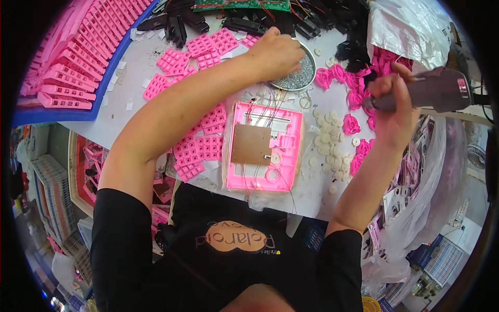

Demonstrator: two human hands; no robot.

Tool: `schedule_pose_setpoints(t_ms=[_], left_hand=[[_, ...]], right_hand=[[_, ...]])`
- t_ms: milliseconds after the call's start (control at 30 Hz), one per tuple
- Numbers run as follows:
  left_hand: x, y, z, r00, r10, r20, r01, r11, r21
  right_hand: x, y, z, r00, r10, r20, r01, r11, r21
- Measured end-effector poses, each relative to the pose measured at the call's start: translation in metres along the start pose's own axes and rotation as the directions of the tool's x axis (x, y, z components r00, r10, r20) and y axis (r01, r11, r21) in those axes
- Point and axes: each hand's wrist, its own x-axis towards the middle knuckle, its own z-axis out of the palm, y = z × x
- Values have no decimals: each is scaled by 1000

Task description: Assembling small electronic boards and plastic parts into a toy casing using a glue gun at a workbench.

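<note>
My left hand (278, 54) reaches over a round metal dish (313, 70) full of small silvery screws (296, 78). Its fingers are curled together at the screws, and whatever they pinch is too small to make out. Off to the right, my right hand (395, 101) is wrapped around a dark grey electric screwdriver (442, 89), held sideways above the table. Between my arms lies a pink plastic housing (296, 130), open side up. A brown circuit board (252, 144) sits in it, with thin wires (267, 104) running out over its far edge.
Pink button grids (208, 148) lie left of the housing. Round whitish discs (328, 138) and pink ring-shaped parts (353, 99) lie to its right. A blue-edged tray (99, 112) of pink parts stands far left. Black parts (176, 31), a green board (241, 5) and a white bag (408, 31) line the back.
</note>
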Motion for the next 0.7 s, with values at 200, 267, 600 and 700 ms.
schedule_pose_setpoints(t_ms=[200,267,600,700], left_hand=[[5,-12,-10,993,-99,59,98,995,17],[-3,-14,-16,985,-159,-60,153,983,-98],[-149,120,-111,971,-130,-199,29,895,-445],[-163,130,-104,960,-172,-220,35,857,-515]], right_hand=[[-8,10,57,992,7,124,-10,1000,25],[-13,3,73,988,16,151,-20,999,26],[-93,-7,94,959,-119,256,-5,901,435],[-105,-12,101,926,-162,342,-23,879,477]])
